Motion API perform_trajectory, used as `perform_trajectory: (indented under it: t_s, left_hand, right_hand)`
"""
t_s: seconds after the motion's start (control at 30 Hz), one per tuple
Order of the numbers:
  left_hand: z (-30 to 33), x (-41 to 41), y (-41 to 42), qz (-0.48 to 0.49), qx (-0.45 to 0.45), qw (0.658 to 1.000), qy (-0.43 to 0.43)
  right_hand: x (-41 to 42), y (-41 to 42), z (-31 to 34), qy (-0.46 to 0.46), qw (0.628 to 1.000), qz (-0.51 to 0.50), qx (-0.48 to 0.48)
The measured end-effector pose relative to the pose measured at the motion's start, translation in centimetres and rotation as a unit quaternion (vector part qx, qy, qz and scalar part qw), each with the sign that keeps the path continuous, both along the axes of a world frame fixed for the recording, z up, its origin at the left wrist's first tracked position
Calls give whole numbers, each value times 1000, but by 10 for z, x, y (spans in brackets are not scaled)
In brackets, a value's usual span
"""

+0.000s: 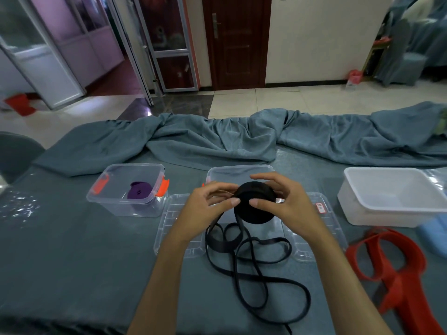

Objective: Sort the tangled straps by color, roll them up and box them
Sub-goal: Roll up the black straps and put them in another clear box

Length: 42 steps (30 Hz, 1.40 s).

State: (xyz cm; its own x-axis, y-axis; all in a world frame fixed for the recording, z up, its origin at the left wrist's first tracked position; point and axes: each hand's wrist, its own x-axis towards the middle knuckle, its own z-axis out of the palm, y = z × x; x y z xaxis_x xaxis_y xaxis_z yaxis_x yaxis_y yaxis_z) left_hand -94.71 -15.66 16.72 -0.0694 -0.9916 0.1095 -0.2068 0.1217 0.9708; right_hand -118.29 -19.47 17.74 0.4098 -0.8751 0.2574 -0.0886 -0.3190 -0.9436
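Two hands (210,206) (287,201) grip one black roll (256,204); two clear boxes (125,189).

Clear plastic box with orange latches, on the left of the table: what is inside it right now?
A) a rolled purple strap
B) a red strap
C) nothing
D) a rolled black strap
A: a rolled purple strap lies inside the clear plastic box with orange latches, while the black strap roll is held in both hands and the red strap lies loose on the table.
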Motion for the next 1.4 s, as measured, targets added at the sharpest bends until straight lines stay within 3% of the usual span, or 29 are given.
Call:
perform_trajectory:
  t_s: [0.2, 0.4, 0.57, 1.0, 1.13, 1.27, 1.4]
  left_hand:
    - [5, -2, 6, -22, -2, 999, 36]
    - [4, 2, 5, -28, -16, 999, 2]
    - [2, 2, 6, -41, -26, 999, -2]
    - [-3, -8, -2, -6, -50, 995, 82]
    - [-6, -12, -3, -11, -51, 994, 98]
    - [-5, -10, -5, -27, -34, 996, 73]
    - [-5, -13, -9, -4, -47, 998, 46]
  right_hand:
    - [-2, 5, 6, -19, 999, 19, 17]
    - [2, 3, 2, -7, 999, 23, 47]
    - [2, 0, -1, -79, 990, 50, 103]
    - [-5, -7, -5, -48, 994, 59, 78]
    - [-4, -9, -8, -101, 993, 13, 51]
    - [-5, -12, -10, -126, 990, -9, 57]
    - [-10, -18, -8, -76, 994, 16, 72]
